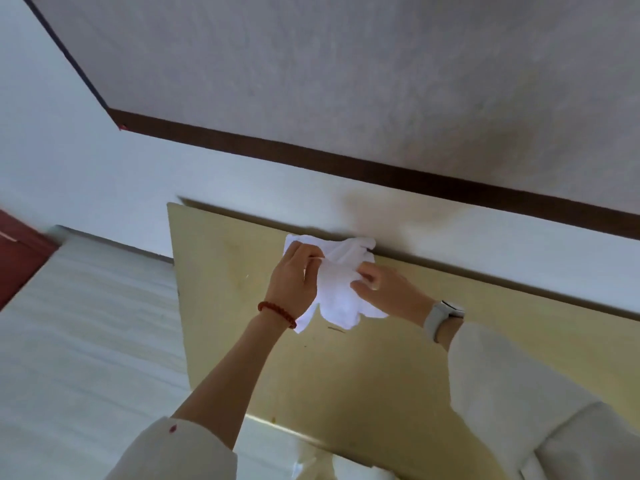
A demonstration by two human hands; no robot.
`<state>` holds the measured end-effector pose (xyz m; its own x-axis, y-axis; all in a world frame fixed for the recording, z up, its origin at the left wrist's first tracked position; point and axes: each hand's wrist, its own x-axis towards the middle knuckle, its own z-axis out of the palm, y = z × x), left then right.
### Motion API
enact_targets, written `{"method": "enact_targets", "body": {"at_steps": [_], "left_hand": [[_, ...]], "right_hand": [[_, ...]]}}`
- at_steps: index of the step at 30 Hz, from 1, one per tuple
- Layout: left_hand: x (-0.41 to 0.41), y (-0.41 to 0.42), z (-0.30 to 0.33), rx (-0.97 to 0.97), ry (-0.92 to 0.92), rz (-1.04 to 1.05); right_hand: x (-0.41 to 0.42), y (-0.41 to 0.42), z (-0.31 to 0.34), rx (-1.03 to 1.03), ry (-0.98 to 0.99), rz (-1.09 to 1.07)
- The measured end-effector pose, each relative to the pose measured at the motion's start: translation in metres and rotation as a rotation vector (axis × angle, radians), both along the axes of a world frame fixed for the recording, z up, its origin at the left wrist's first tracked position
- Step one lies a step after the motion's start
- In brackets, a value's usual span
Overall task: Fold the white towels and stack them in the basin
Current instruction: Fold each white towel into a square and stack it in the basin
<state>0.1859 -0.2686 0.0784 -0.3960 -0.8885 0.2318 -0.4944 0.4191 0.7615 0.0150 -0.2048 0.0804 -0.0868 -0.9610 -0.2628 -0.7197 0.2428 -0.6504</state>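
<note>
A crumpled white towel (337,292) hangs loosely between my two hands above the far part of a pale yellow tabletop (242,306). My left hand (294,277), with a red bead bracelet at the wrist, pinches the towel's upper left part. My right hand (377,280), with a white watch on the wrist, grips the towel's right side. The towel's lower edges droop below both hands. No basin is in view.
The table stands against a white wall (242,181) with a dark brown rail (346,168) above it. Light wood-look floor (86,341) lies to the left, with a red-brown piece of furniture (17,251) at the far left. Something white (349,469) shows below the table's near edge.
</note>
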Motion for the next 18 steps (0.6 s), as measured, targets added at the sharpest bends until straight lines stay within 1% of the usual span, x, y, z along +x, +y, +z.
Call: {"method": "enact_targets", "body": {"at_steps": [2,5,8,10,12,14,18], "left_hand": [[-0.007,0.004,0.012,-0.037,0.052,0.065],[-0.026,0.024,0.028,-0.092,0.076,0.128],[-0.052,0.058,0.042,-0.129,0.098,0.243],[-0.067,0.082,0.051,-0.137,0.106,0.322],[-0.080,0.102,0.057,-0.142,0.097,0.400],[-0.094,0.118,0.060,-0.135,0.056,0.445],[-0.112,0.132,0.064,-0.020,-0.041,0.519]], "right_hand": [[-0.019,0.005,0.009,-0.056,-0.002,0.010],[-0.051,0.022,0.021,-0.134,0.036,0.032],[-0.087,0.051,0.034,-0.185,-0.042,0.033],[-0.112,0.076,0.044,-0.195,-0.059,0.049],[-0.141,0.099,0.051,-0.192,-0.065,0.046],[-0.167,0.118,0.057,-0.201,-0.017,0.044],[-0.202,0.132,0.065,-0.283,0.098,-0.041]]}}
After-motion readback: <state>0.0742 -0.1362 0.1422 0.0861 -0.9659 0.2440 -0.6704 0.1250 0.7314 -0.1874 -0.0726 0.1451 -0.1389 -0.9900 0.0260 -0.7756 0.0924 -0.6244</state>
